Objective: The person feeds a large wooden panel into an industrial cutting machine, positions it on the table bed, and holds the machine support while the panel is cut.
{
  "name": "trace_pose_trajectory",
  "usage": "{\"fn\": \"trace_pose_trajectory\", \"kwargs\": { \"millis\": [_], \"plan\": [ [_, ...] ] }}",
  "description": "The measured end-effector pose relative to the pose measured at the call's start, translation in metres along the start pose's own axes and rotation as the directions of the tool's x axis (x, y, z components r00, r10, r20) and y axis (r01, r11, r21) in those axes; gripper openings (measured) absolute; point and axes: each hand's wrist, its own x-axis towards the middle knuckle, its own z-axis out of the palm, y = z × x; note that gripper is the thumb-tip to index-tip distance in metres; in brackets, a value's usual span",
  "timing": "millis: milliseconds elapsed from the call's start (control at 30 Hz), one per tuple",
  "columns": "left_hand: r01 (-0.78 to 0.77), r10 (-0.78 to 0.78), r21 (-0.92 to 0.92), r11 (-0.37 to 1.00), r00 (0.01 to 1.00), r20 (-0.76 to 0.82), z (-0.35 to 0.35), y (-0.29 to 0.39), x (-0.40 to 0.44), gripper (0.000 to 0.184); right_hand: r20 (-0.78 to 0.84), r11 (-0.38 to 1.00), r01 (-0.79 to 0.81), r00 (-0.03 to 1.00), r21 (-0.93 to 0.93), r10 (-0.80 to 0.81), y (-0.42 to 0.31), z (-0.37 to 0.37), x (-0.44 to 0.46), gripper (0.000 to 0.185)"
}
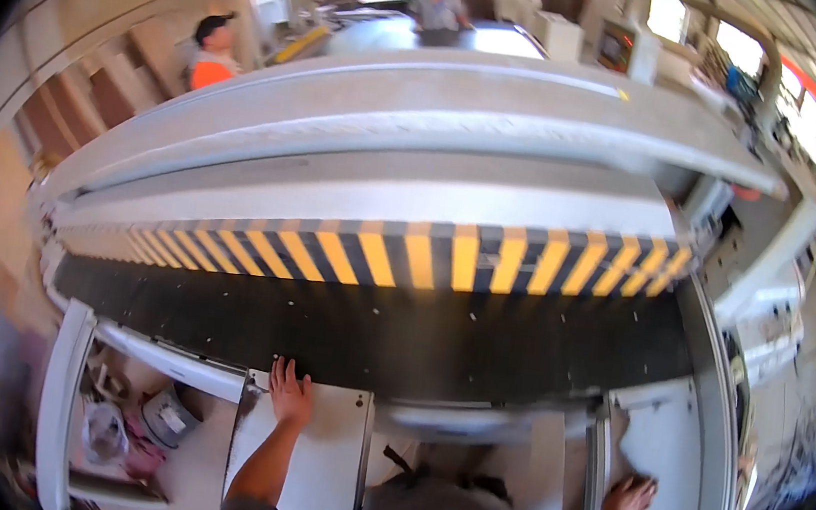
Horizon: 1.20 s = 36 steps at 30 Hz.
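Observation:
My left hand (290, 393) lies with its fingers spread at the far end of a white panel (305, 455), its fingertips near the edge of a dark machine bed (369, 336). On the right, my right hand (630, 499) rests palm down, fingers apart, at the inner edge of another white panel (671, 466). Neither hand holds anything. Beyond the dark bed runs a long guard bar (418, 256) with yellow and black stripes, under a large grey cover (385, 187).
One person in an orange top (213, 67) stands at the left back, another person (441, 7) behind the machine. A grey bucket (170, 416) and plastic bags sit below at the left. A metal side frame (715, 391) bounds the right.

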Motion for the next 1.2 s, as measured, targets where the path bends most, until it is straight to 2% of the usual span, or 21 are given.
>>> {"fn": "trace_pose_trajectory", "kwargs": {
  "millis": [33, 67, 100, 133, 267, 367, 467, 700, 867, 967, 1033, 1200],
  "plan": [
    [-0.044, 0.044, 0.002, 0.999, 0.999, 0.019, 0.003, 0.003, 0.001, 0.056, -0.079, 0.991, 0.092, 0.993, 0.097, -0.084, 0.014, 0.014, 0.003, 0.07],
    [-0.098, 0.098, 0.002, 0.995, 0.994, 0.046, 0.009, 0.007, 0.002, 0.055, -0.071, 0.989, 0.098, 0.993, 0.111, -0.09, 0.011, 0.01, -0.001, 0.07],
    [-0.128, 0.129, -0.017, 0.992, 0.988, 0.079, 0.016, 0.013, 0.004, 0.053, -0.013, 0.993, 0.038, 0.999, 0.115, -0.037, 0.005, 0.005, 0.002, 0.07],
    [-0.177, 0.182, -0.056, 0.983, 0.98, 0.085, 0.024, 0.022, 0.006, 0.053, -0.023, 0.986, 0.091, 0.996, 0.138, -0.088, 0.0, -0.011, -0.007, 0.071],
    [-0.383, 0.41, -0.22, 0.897, 0.908, 0.091, 0.051, 0.082, 0.02, 0.048, -0.068, 0.988, 0.034, 0.997, 0.151, -0.024, -0.001, -0.012, -0.004, 0.069],
    [-0.437, 0.511, -0.386, 0.813, 0.852, 0.113, 0.061, 0.132, 0.032, 0.042, -0.11, 0.993, 0.023, 0.994, 0.119, -0.01, -0.004, -0.01, -0.006, 0.068],
    [-0.539, 0.647, -0.424, 0.728, 0.745, 0.164, 0.074, 0.17, 0.042, 0.04, -0.133, 0.998, 0.03, 0.991, 0.06, -0.022, -0.008, -0.005, -0.007, 0.068],
    [-0.715, 0.858, -0.501, 0.487, 0.5, 0.12, 0.137, 0.292, 0.075, 0.038, -0.175, 0.998, 0.055, 0.983, 0.038, -0.048, -0.007, 0.007, -0.005, 0.068],
    [-0.79, 0.94, -0.524, 0.319, 0.332, 0.073, 0.181, 0.386, 0.084, 0.037, -0.171, 0.998, 0.069, 0.983, -0.002, -0.068, -0.003, 0.01, -0.003, 0.069],
    [-0.791, 0.957, -0.546, 0.277, 0.278, 0.083, 0.187, 0.429, 0.077, 0.037, -0.187, 0.997, 0.071, 0.98, -0.006, -0.071, -0.004, 0.017, 0.0, 0.069],
    [-0.798, 0.967, -0.552, 0.241, 0.244, 0.07, 0.198, 0.444, 0.074, 0.037, -0.205, 0.997, 0.083, 0.975, -0.005, -0.082, -0.003, 0.021, 0.002, 0.068],
    [-0.807, 0.97, -0.542, 0.233, 0.232, 0.072, 0.218, 0.447, 0.073, 0.037, -0.243, 0.996, 0.086, 0.966, -0.001, -0.083, -0.002, 0.035, 0.007, 0.067]
  ]
}}
